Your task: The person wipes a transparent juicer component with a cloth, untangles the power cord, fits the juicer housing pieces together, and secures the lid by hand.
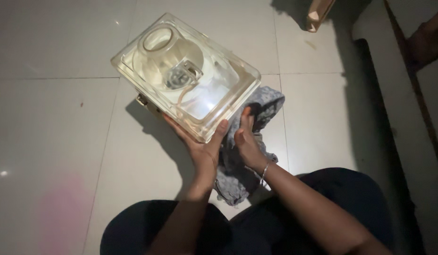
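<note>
The container (186, 75) sits above the floor (53, 141), on the left hand (202, 148). The cloth (256, 123) lies right of it, under the right hand (247, 144).

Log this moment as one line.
left hand: supports clear plastic housing | right hand: presses grey cloth against it | floor: tiles
</note>
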